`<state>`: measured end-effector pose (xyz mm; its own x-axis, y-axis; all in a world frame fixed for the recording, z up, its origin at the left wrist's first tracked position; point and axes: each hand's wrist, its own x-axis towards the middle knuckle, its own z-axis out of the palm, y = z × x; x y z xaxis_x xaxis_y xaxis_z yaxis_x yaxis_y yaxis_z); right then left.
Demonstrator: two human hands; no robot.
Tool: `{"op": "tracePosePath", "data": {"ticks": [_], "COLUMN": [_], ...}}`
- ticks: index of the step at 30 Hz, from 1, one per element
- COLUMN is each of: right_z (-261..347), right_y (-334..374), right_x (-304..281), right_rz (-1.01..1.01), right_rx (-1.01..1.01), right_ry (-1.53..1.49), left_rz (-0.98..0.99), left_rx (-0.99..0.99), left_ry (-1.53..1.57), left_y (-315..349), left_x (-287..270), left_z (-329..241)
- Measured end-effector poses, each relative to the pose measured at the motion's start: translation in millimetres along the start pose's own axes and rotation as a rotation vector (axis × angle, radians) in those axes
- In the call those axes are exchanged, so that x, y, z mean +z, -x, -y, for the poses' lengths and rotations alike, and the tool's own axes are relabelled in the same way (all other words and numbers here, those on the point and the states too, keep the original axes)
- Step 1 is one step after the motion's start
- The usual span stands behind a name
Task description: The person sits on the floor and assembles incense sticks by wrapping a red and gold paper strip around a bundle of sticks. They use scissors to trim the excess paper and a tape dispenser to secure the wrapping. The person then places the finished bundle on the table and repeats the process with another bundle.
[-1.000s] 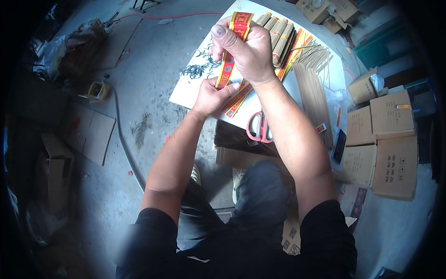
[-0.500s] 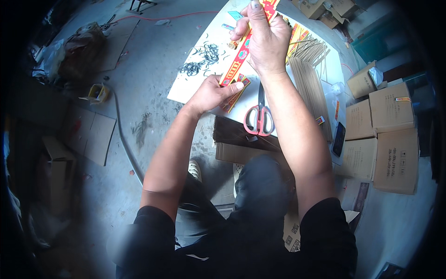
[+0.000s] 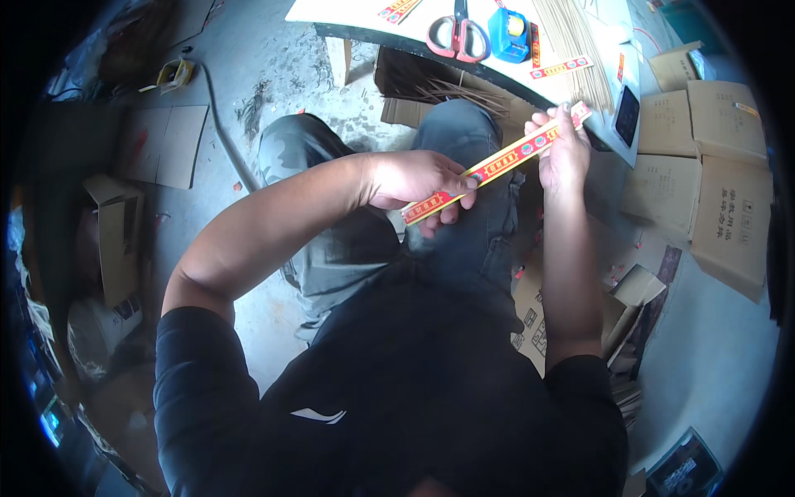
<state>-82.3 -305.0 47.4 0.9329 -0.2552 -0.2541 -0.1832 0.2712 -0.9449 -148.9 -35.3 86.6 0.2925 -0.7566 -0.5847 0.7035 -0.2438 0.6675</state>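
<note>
Grey concrete floor (image 3: pixel 273 50) spreads under me, littered with flattened cardboard (image 3: pixel 161 145) on my left and a spread of brown cartons (image 3: pixel 704 174) on my right; I count at least four cartons there, though the stack runs out of view. Ahead of my knees stands the white worktable (image 3: pixel 356 21), and I point only at its near edge.

On that table I count one pair of red-handled scissors (image 3: pixel 458 35), one blue tape dispenser (image 3: pixel 508 35), one sheaf of thin pale sticks (image 3: pixel 571 41), one dark phone-like slab (image 3: pixel 627 114), and about four loose red-and-yellow printed strips (image 3: pixel 561 68).

I hold one long red-and-yellow sleeve (image 3: pixel 495 164) over my lap, slanting up to the right, clear of the table. My left hand (image 3: pixel 414 182) pinches its lower end between thumb and fingers; my right hand (image 3: pixel 563 149) is closed round its upper end. So both hands are clamped on the same piece, set apart along its length.

I judge this to be the checking or smoothing step on a single sleeve. The next move, as I read it, calls for a steady grip at both ends so the thin thing does not buckle. Whether sticks are inside it I cannot tell.
</note>
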Motion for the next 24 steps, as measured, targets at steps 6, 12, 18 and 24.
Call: {"op": "tracePosePath", "data": {"ticks": [6,12,18,24], "right_z": [-45.5,-59.8,-63.2,-84.0], "right_y": [46.4,54.6,90.6,89.0], "right_x": [-63.6,-109.6,-97.3,-84.0], "right_rz": [-0.044,-0.315,0.107,0.151], "right_rx": [0.294,-0.073,-0.024,-0.133], "right_ry": [-0.038,0.302,0.267,0.271], "left_rz": [-0.108,-0.236,-0.238,-0.272], "left_rx": [-0.107,-0.154,-0.191,-0.226], "left_ry": [-0.245,-0.308,-0.353,-0.343], "left_y": [-8.1,1.3,29.6,38.8], "left_x": [23.4,30.9,35.2,40.0], "left_z": [25.1,34.4,37.3,43.5]}}
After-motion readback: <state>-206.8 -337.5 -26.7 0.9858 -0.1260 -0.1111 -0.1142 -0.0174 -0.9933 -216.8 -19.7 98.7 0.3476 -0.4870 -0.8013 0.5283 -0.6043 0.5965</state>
